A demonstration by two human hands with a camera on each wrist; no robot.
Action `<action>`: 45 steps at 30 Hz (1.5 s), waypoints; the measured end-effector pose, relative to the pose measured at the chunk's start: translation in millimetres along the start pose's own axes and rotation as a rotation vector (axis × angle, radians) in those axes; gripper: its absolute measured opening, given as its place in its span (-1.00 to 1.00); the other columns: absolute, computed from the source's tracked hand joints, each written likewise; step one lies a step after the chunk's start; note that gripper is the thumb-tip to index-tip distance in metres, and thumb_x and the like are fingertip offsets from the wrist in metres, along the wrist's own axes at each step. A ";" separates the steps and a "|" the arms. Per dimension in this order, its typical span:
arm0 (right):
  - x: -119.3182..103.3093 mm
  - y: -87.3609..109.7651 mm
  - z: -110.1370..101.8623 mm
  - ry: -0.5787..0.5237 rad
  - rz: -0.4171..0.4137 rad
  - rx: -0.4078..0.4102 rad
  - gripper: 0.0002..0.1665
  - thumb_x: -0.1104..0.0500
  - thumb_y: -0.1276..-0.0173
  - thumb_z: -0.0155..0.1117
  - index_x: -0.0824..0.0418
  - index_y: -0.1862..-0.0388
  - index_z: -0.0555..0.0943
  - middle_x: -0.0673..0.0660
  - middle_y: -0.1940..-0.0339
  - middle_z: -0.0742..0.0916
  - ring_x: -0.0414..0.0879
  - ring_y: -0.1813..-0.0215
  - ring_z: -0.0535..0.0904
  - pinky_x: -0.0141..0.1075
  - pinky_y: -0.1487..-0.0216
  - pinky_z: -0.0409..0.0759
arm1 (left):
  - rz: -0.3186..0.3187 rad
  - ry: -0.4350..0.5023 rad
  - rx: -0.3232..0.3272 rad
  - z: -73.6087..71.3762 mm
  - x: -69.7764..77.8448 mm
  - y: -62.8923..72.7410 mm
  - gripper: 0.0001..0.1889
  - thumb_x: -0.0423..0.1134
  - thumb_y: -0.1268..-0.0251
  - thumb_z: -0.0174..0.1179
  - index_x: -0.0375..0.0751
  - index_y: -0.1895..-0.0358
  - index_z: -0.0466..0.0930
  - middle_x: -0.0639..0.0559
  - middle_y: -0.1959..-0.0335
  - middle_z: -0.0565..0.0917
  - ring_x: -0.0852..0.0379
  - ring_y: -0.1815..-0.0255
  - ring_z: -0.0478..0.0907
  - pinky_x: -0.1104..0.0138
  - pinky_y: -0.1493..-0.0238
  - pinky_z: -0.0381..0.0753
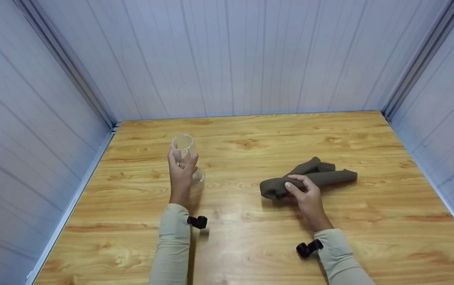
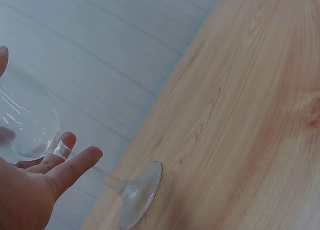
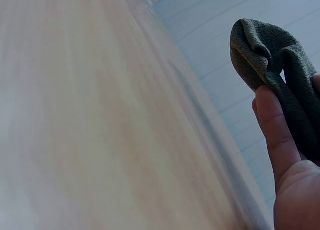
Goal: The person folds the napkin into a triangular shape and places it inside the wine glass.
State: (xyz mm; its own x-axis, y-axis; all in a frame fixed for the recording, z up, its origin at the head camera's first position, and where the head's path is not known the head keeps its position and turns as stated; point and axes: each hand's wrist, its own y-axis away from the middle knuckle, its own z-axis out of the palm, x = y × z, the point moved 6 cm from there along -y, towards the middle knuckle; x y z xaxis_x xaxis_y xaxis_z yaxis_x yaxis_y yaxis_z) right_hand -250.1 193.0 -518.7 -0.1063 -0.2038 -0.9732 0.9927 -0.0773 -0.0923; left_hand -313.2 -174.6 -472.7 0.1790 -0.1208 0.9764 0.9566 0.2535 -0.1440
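Note:
A clear stemmed wine glass (image 1: 183,144) is in my left hand (image 1: 181,180), whose fingers and thumb go round the bowl. In the left wrist view, the stem passes by the fingers and the round foot (image 2: 142,197) points down toward the wood. Whether the foot touches the table cannot be told. My right hand (image 1: 308,200) pinches a dark olive-green cloth (image 1: 330,178), bunched into a long folded strip. The cloth's looped end (image 3: 250,49) stands beyond the fingertips in the right wrist view, while its other ends stretch to the right in the head view.
Both hands are over a wood-grain table (image 1: 231,221). Pale panel walls (image 1: 227,59) close off the back, left and right sides. A small black camera (image 1: 198,222) is strapped to the left wrist, and another black camera (image 1: 308,248) to the right.

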 end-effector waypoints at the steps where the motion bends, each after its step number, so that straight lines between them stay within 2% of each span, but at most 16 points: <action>1: -0.1 0.0 0.3 0.001 -0.001 0.000 -0.55 0.21 -0.38 0.39 0.40 -0.16 0.55 0.31 -0.07 0.57 0.06 0.16 0.67 0.04 0.13 0.68 | -0.001 0.003 -0.006 0.7 -0.4 0.5 -0.04 -0.02 -0.33 0.34 0.06 -0.63 -0.12 -0.19 -0.54 0.08 -0.16 -0.36 0.36 -0.13 -0.20 0.48; 2: 0.1 0.0 0.5 0.003 -0.001 0.001 -0.55 0.21 -0.38 0.39 0.40 -0.15 0.56 0.30 -0.06 0.57 0.06 0.16 0.67 0.04 0.13 0.68 | 0.003 0.002 -0.008 0.6 -4.5 -0.6 -0.04 0.01 -0.32 0.35 0.09 -0.63 -0.11 -0.17 -0.53 0.09 -0.14 -0.36 0.37 -0.12 -0.19 0.49; 9: 0.0 -0.6 1.3 0.032 -0.008 0.009 -0.58 0.22 -0.39 0.37 0.40 -0.15 0.57 0.30 -0.04 0.59 0.02 0.16 0.67 -0.02 0.14 0.69 | 0.004 0.004 -0.048 7.8 -7.3 1.9 -0.11 -0.04 -0.37 0.31 0.03 -0.60 -0.06 -0.25 -0.41 0.24 -0.18 -0.28 0.45 -0.17 -0.16 0.50; 18: 0.5 -0.4 1.9 0.017 -0.022 0.017 -0.60 0.26 -0.39 0.36 0.43 -0.13 0.56 0.30 -0.05 0.59 0.01 0.19 0.68 -0.02 0.17 0.70 | 0.000 -0.020 -0.059 17.1 -10.7 5.7 -0.14 -0.13 -0.39 0.29 0.02 -0.61 -0.05 -0.28 -0.39 0.27 -0.23 -0.24 0.48 -0.15 -0.09 0.56; 31: -2.0 0.1 0.7 0.041 -0.037 0.021 -0.59 0.24 -0.38 0.39 0.41 -0.12 0.58 0.28 -0.05 0.59 0.00 0.15 0.66 -0.09 0.16 0.70 | 0.003 -0.088 -0.116 34.7 -15.0 13.1 -0.04 0.09 -0.29 0.34 0.04 -0.61 -0.08 -0.27 -0.41 0.26 -0.19 -0.22 0.51 0.00 -0.01 0.65; 38: -4.0 -0.1 -2.1 0.029 -0.041 0.012 -0.59 0.24 -0.38 0.39 0.41 -0.13 0.57 0.29 -0.05 0.58 0.03 0.10 0.65 -0.06 0.13 0.69 | -0.004 -0.078 -0.147 44.9 -15.6 18.2 -0.08 0.00 -0.35 0.32 0.03 -0.62 -0.09 -0.29 -0.37 0.27 -0.22 -0.26 0.47 -0.03 -0.03 0.63; 45: -5.0 -1.0 -6.1 0.069 -0.065 0.039 -0.58 0.23 -0.36 0.41 0.40 -0.12 0.58 0.28 -0.04 0.59 0.02 0.05 0.62 -0.21 0.12 0.67 | -0.010 -0.052 -0.178 54.6 -17.4 24.2 -0.10 -0.02 -0.37 0.31 0.01 -0.61 -0.09 -0.31 -0.35 0.29 -0.20 -0.20 0.54 -0.08 -0.04 0.61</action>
State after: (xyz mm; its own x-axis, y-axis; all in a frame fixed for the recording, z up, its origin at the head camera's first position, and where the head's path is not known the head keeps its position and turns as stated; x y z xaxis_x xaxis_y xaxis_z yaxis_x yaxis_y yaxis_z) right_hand -250.2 200.0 -515.0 -0.1646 -0.1298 -0.9778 0.9808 -0.1266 -0.1483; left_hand -305.7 -114.0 -484.3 0.1613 -0.0719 0.9843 0.9847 0.0783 -0.1556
